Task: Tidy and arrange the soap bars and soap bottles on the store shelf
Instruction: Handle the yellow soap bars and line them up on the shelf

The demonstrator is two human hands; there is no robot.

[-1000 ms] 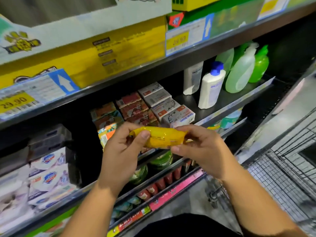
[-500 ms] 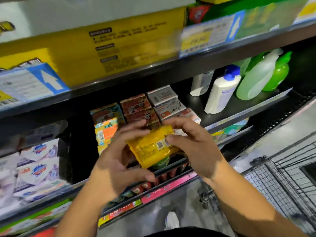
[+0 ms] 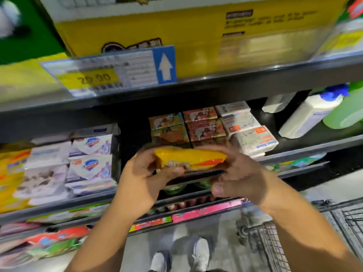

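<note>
A yellow soap pack lies flat between both my hands, in front of the middle shelf. My left hand grips its left end with curled fingers. My right hand grips its right end. Behind the pack stand rows of brown soap bars and white goat soap bars. White soap boxes with a blue shield logo sit stacked at the left. A white bottle with a blue cap and a green bottle stand at the right.
A big yellow carton fills the upper shelf above a price tag reading 29.90. Lower shelves hold more packs. A wire shopping cart stands at the lower right. My shoes show on the grey floor.
The view has swung left and closer to the shelf. Both hands turned the yellow pack from its barcode face to lying flat and edge-on, level with the soap bar rows.
</note>
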